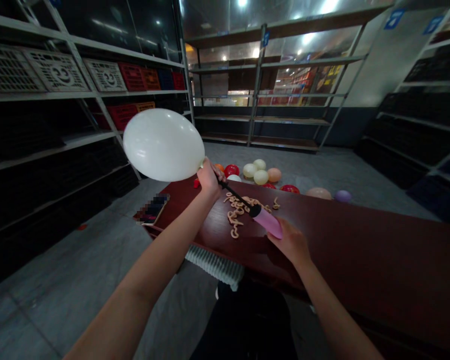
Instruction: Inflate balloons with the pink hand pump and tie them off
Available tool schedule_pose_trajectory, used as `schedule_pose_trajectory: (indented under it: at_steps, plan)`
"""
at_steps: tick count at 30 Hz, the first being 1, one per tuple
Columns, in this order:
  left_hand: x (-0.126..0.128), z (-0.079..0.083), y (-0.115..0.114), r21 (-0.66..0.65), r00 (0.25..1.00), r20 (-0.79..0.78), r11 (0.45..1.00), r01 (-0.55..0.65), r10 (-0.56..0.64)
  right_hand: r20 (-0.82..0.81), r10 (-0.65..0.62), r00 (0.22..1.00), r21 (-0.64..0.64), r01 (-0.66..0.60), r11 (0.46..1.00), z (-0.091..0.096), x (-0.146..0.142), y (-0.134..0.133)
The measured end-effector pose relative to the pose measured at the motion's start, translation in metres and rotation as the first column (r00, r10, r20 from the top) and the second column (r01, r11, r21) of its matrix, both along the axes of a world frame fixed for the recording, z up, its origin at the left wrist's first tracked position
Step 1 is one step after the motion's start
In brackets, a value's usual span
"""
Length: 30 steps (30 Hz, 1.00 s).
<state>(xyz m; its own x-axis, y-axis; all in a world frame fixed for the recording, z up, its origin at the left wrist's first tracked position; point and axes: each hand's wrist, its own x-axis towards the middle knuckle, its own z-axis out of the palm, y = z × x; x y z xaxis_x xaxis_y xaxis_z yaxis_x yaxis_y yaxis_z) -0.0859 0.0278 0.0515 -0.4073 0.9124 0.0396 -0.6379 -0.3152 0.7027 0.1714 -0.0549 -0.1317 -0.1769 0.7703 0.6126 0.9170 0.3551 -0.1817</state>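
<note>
A large inflated white balloon (164,145) sticks out to the left of my left hand (210,177). My left hand is closed around the balloon's neck and the nozzle end of a hand pump. My right hand (290,242) grips the pink body of the balloon pump (267,221), and its black rod runs up and left to my left hand. Beneath the pump, a loose heap of uninflated beige balloons (235,217) lies on the dark red-brown table (345,240). The exact join of neck and nozzle is hidden by my fingers.
Several inflated balloons (261,176) rest on the floor beyond the table. A phone-like flat object (155,209) lies at the table's left corner. Metal shelves (257,95) stand at the back, with crates (60,71) on the left racks. A ribbed pale cloth (215,265) shows under the near edge.
</note>
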Motion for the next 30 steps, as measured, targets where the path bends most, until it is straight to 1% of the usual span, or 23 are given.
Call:
schedule_pose_trajectory:
  at_steps: [3,5,8,12,14,16,19,22,27,30]
  plan:
    - [0.023,0.010,0.003,0.043,0.998,-0.052,0.999,0.033,-0.031,-0.047,-0.007,0.999,0.021,0.008,1.000,-0.001,0.001,0.001]
    - [0.041,0.010,0.003,0.052,0.994,-0.080,0.996,0.073,-0.069,-0.082,-0.009,0.997,0.030,0.011,0.999,-0.001,0.000,0.001]
    - [0.074,-0.001,0.001,0.062,0.983,-0.128,0.989,0.137,-0.129,-0.133,-0.007,0.991,0.043,0.013,0.999,0.000,-0.001,0.000]
    - [0.119,-0.025,-0.004,0.009,0.957,-0.223,0.982,0.191,-0.184,-0.200,-0.042,0.979,0.054,0.054,0.997,0.000,-0.002,0.000]
    - [0.134,-0.033,-0.004,-0.012,0.947,-0.263,0.982,0.186,-0.183,-0.227,-0.081,0.970,0.049,0.094,0.994,0.000,-0.002,-0.001]
    - [0.143,-0.035,-0.003,-0.013,0.942,-0.289,0.985,0.175,-0.171,-0.245,-0.108,0.963,0.042,0.122,0.992,0.001,-0.002,-0.002]
    - [0.145,-0.031,0.000,-0.030,0.933,-0.305,0.981,0.190,-0.190,-0.265,-0.107,0.958,0.046,0.123,0.991,0.001,-0.003,-0.001]
    - [0.134,-0.027,0.004,-0.053,0.938,-0.277,0.978,0.203,-0.210,-0.267,-0.073,0.961,0.048,0.089,0.995,0.001,-0.006,0.000]
    - [0.097,-0.033,0.006,-0.112,0.966,-0.180,0.980,0.165,-0.183,-0.207,0.050,0.977,0.027,-0.045,0.999,0.002,-0.009,-0.001]
    - [0.068,-0.032,0.005,-0.119,0.982,-0.105,0.982,0.145,-0.157,-0.145,0.086,0.986,0.050,-0.079,0.996,0.003,-0.010,-0.003]
